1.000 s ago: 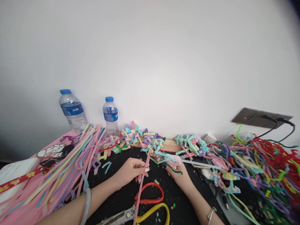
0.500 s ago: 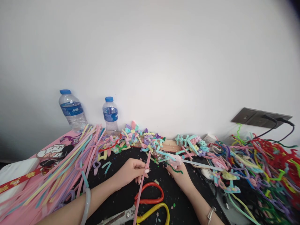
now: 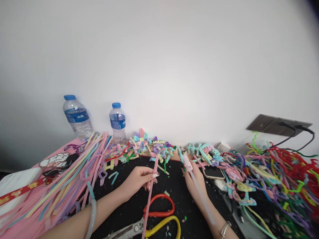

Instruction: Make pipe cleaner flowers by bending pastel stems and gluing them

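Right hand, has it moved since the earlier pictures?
Yes. Judged against the unmoved scissors, the right hand has shifted forward, toward the wall, and slightly right.

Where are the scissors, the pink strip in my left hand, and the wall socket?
Scissors (image 3: 136, 228): head view, pivot screw.
Pink strip (image 3: 149, 199): head view, middle of its visible length.
Wall socket (image 3: 270, 124): head view, dark faceplate.

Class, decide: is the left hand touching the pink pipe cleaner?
Touching: the head view shows the left hand pinching the pink pipe cleaner, thumb across it.
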A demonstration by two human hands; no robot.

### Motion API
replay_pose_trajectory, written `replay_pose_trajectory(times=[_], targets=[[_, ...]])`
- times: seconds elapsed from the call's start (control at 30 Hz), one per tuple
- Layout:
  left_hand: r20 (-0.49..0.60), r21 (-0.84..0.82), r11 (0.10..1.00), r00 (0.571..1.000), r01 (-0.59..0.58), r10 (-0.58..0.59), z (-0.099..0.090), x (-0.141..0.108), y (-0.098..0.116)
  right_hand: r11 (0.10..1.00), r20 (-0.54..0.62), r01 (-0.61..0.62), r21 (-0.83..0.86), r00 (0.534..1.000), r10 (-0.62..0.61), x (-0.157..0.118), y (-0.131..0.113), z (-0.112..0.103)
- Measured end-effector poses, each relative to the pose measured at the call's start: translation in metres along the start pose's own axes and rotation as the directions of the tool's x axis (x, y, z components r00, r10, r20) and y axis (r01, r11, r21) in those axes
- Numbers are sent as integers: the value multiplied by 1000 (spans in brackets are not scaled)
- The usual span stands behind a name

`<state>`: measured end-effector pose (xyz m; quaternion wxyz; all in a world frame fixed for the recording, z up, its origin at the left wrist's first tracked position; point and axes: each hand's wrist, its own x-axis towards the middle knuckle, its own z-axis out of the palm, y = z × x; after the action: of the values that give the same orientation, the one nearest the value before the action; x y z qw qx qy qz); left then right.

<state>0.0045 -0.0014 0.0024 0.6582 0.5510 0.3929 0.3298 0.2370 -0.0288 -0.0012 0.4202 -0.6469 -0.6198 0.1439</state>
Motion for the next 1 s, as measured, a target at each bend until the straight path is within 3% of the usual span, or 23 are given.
replay_pose_trajectory(times=[0.2, 0.33, 0.43, 0.5, 0.6, 0.67, 0.73, 1.0], targets=[[-14, -36, 999, 1000, -12, 11, -2, 1, -5, 888, -13, 6, -461, 1000, -13, -2, 2, 3], [-8, -60, 998, 1000, -23, 22, -2, 2, -5, 821, -13, 46, -569, 998, -64, -6, -4, 7], [-3, -73, 997, 1000, -28, 27, -2, 2, -5, 843, -1, 187, -504, 976, -218, -10, -14, 7], [-5, -82, 996, 1000, -30, 29, -2, 2, -6, 859, 87, 344, -378, 937, -337, -15, -23, 6], [1, -82, 995, 999, -48, 48, -1, 2, -6, 831, 304, 527, -181, 833, -462, -25, -39, 8], [5, -68, 996, 998, -63, 63, -1, 2, -7, 799, 468, 589, -120, 743, -478, -33, -52, 10], [6, -42, 997, 998, -69, 69, 0, 2, -8, 778, 558, 621, -94, 680, -476, -38, -61, 13], [22, -1, 999, 999, -37, 37, 4, 1, -3, 776, 605, 624, -86, 652, -457, -45, -67, 19]])
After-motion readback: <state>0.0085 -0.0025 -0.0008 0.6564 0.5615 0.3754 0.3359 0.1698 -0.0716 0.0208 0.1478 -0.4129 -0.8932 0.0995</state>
